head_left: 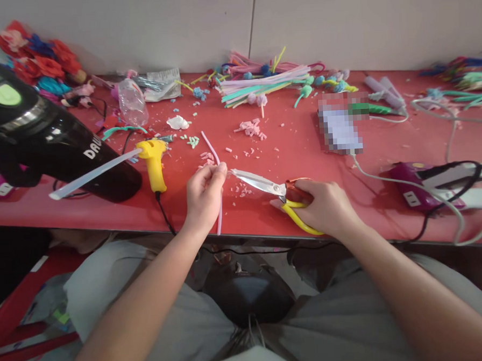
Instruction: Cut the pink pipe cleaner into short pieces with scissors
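My left hand is closed, with thumb and forefinger pinched around a lilac pipe cleaner. One end of it rises toward the wall, and the other hangs down past my wrist to the table's front edge. My right hand grips a pair of scissors with yellow and orange handles. Their blades point left, and the tips are close to my left fingertips, near a tiny pink bit. Whether the blades touch it I cannot tell. Short pink clippings and pale green clippings lie behind my hands.
A yellow glue gun with a long glue stick stands left, beside a large black bottle. Pipe cleaner bundles lie along the wall. At right are a blurred-out device, cables and a purple power strip.
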Demonstrator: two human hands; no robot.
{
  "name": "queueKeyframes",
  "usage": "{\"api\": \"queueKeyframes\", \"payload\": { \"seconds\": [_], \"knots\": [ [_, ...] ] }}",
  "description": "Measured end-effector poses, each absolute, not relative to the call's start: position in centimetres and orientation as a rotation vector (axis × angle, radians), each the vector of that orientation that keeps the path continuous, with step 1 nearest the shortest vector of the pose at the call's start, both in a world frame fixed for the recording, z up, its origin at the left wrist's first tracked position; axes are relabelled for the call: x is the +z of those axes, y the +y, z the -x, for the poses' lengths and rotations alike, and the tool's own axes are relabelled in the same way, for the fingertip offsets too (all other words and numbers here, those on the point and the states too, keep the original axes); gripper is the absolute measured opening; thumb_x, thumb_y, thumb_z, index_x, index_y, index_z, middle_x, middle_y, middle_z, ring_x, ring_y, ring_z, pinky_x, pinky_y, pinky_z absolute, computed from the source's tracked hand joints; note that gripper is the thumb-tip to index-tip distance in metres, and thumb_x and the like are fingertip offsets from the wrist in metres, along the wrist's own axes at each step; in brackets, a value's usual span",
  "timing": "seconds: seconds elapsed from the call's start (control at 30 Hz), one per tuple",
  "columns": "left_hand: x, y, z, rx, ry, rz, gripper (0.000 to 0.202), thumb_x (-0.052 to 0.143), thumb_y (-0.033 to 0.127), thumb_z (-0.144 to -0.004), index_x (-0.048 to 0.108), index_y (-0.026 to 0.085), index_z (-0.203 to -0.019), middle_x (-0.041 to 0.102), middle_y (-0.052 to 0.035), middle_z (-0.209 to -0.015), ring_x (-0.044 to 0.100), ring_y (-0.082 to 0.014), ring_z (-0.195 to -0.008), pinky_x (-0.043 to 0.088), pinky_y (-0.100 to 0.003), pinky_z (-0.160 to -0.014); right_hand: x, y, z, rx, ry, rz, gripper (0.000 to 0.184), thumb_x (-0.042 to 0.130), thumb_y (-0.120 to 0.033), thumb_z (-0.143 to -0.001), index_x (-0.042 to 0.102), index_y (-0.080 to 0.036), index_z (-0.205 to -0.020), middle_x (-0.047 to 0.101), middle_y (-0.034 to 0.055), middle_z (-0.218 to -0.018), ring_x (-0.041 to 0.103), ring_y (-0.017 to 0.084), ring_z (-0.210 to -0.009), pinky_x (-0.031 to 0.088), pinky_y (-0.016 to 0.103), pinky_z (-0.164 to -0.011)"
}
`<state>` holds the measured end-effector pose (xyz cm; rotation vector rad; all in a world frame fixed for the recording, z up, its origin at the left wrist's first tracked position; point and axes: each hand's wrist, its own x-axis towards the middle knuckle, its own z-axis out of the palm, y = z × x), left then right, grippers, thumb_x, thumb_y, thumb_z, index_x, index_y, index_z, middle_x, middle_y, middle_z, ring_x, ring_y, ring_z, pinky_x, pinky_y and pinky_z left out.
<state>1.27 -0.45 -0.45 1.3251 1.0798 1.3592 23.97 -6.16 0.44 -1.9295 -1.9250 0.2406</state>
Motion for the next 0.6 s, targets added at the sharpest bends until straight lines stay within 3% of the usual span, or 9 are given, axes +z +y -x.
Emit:
{"api": "queueKeyframes", "payload": {
  "seconds": [0.6],
  "knots": [
    [-0.01, -0.66, -1.31, 1.363, 1.093, -1.333, 0.042, 0.065, 0.049, -0.087, 0.052, 0.018, -0.063, 0.037, 0.0034, -0.057, 0.033, -0.0094, -0.053, 0.026, -0.028, -0.051, 0.34, -6.03, -24.09, 0.275, -1.909, 1.959, 0.062, 0.062, -0.076, -0.068, 0.031, -0.023, -0.057, 0.036, -0.0044, -0.050, 0.019, 0.011, -0.051, 0.022, 0.026, -0.050]
  ]
}}
